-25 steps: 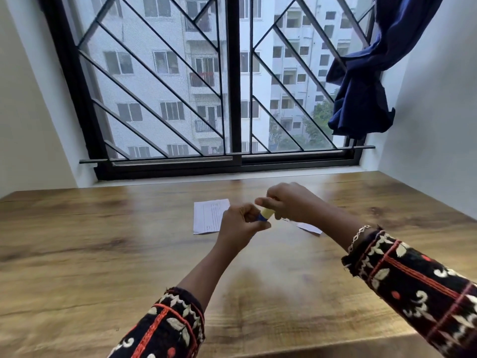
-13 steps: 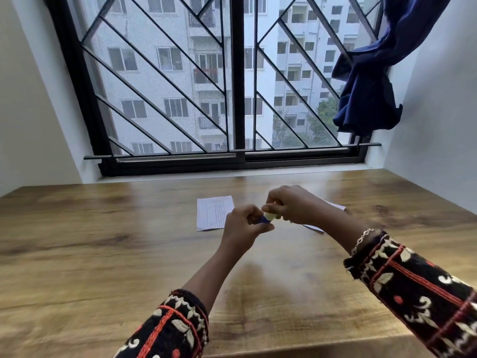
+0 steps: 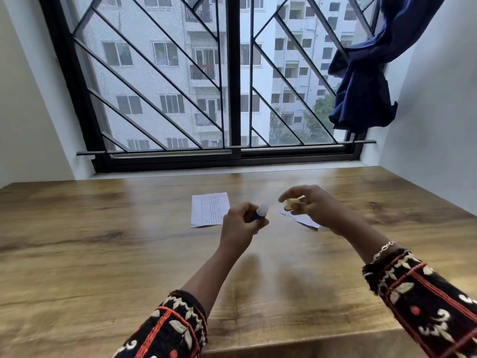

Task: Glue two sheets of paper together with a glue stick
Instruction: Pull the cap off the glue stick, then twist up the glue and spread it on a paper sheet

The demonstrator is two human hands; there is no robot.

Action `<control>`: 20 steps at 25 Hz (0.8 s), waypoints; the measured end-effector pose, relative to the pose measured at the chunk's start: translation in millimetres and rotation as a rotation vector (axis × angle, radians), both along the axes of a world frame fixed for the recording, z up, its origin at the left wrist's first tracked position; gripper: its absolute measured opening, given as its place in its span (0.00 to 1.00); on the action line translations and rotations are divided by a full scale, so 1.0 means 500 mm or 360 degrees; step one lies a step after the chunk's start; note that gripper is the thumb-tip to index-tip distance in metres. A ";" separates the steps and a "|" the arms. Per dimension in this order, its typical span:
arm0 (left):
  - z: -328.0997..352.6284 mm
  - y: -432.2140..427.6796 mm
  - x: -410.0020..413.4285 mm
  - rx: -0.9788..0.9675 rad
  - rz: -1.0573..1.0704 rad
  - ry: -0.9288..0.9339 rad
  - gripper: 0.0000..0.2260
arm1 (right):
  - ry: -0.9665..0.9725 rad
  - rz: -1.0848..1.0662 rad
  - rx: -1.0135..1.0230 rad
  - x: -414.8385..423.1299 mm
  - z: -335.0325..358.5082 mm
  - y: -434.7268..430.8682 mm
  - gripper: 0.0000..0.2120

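Note:
My left hand (image 3: 241,223) grips a blue glue stick (image 3: 260,213) above the wooden table (image 3: 103,254), its white glue tip bare and pointing up. To its right, my right hand (image 3: 312,205) pinches the yellow cap (image 3: 291,202), held apart from the stick. One white sheet of paper (image 3: 209,209) with faint print lies flat on the table behind my left hand. A second white sheet (image 3: 300,218) lies under my right hand, which hides most of it.
A barred window (image 3: 232,99) runs along the table's far edge. A dark blue curtain (image 3: 361,94) hangs knotted at the right, beside a white wall. The table's front edge is near the bottom right.
The cap has come off the glue stick. My right hand has moved right with the cap, while my left hand keeps the stick.

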State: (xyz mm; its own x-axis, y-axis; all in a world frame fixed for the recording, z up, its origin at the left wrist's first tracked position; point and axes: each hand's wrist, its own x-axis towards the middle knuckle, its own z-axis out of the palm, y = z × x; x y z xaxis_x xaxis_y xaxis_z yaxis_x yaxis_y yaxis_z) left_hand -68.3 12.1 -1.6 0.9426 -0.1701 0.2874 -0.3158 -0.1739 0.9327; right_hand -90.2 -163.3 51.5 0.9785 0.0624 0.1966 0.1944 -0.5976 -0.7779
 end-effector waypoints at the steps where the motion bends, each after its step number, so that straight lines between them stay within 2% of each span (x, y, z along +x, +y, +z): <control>1: -0.001 -0.003 -0.001 -0.0013 -0.0008 0.0001 0.09 | 0.0019 -0.0051 0.0084 -0.004 -0.012 -0.009 0.12; 4: -0.004 -0.009 -0.001 -0.0049 -0.0027 0.0004 0.07 | -0.0063 -0.0254 0.0148 -0.012 -0.047 -0.032 0.07; 7: -0.004 -0.013 -0.003 -0.0039 -0.0017 0.0010 0.10 | -0.0079 -0.0384 0.0142 -0.010 -0.088 -0.048 0.08; 10: -0.007 -0.017 -0.007 -0.0035 -0.0017 0.0038 0.09 | -0.0010 -0.0357 0.0158 -0.009 -0.116 -0.051 0.10; 15: -0.011 -0.024 -0.013 -0.0035 -0.0032 0.0058 0.08 | -0.0018 -0.0388 -0.0129 -0.010 -0.139 -0.052 0.12; 20: -0.009 -0.026 -0.018 -0.0025 -0.0026 0.0039 0.09 | 0.0006 -0.0393 -0.0177 -0.011 -0.148 -0.054 0.13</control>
